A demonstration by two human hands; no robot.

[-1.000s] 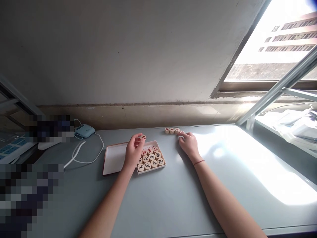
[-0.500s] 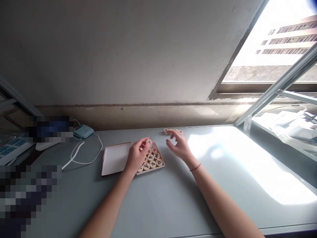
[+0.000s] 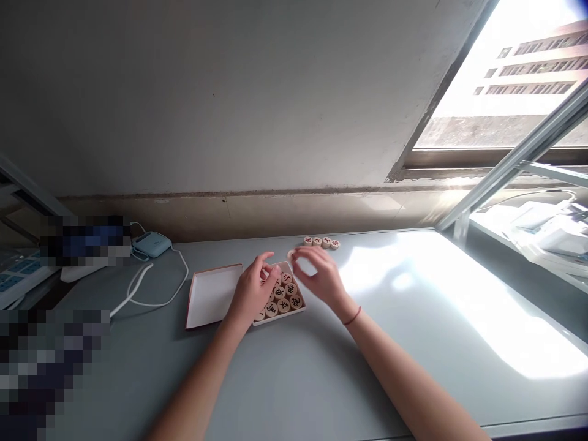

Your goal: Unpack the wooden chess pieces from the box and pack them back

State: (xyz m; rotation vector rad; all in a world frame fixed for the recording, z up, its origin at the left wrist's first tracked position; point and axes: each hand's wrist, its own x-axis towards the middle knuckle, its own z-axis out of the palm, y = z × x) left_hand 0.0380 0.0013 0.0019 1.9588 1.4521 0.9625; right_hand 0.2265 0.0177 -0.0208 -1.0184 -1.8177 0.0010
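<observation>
Round game pieces [image 3: 283,305], pale discs with black or red characters, sit in the white box [image 3: 281,316] beneath your left hand [image 3: 252,286], fingers parted; your right hand [image 3: 324,274] pinches another disc [image 3: 290,254]; four red-marked discs [image 3: 326,242] line the bench's [image 3: 294,380] far side.

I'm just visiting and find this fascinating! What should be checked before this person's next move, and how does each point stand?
1. Right hand has its xiangqi piece: ok, pinched between thumb and fingertips.
2. Held piece's character readable: not ok, it cannot be made out in this view.
3. Left hand free: ok, it hovers over the box with no piece visible in its fingers.
4. Lid off: ok, it lies to the left of the box, hollow side up.
5. Row of four pieces in order: cannot tell; they lie flat near the wall.
</observation>
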